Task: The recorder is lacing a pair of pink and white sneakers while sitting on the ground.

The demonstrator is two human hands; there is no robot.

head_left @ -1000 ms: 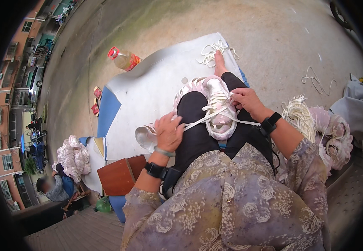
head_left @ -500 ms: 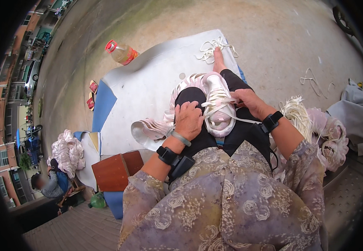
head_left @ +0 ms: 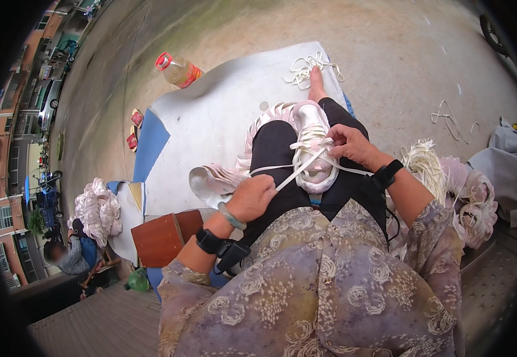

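Note:
A white and pale pink sneaker (head_left: 313, 149) rests between my knees, its toe pointing toward me. My left hand (head_left: 253, 197) is closed on a white shoelace (head_left: 296, 177), which runs taut from the shoe's eyelets down to my fist. At the right edge of the lacing, the fingertips of my right hand (head_left: 349, 144) pinch together at the lace; exactly which strand they hold is hard to make out. Another lace strand lies across the toe and trails over my right thigh. Beside my left knee, a curved row of similar shoe pieces (head_left: 216, 183) lies on the white sheet.
A bundle of white laces (head_left: 420, 160) and a pile of shoe uppers (head_left: 469, 199) lie at my right. Loose laces (head_left: 311, 68) lie near my bare foot. A bottle (head_left: 179, 71) stands past the sheet (head_left: 205, 119). Far left, another person (head_left: 74, 259) sits by more uppers (head_left: 96, 211).
My left hand has moved from beside the shoe back toward me and left, drawing a lace taut. My right hand has shifted slightly closer to the lacing.

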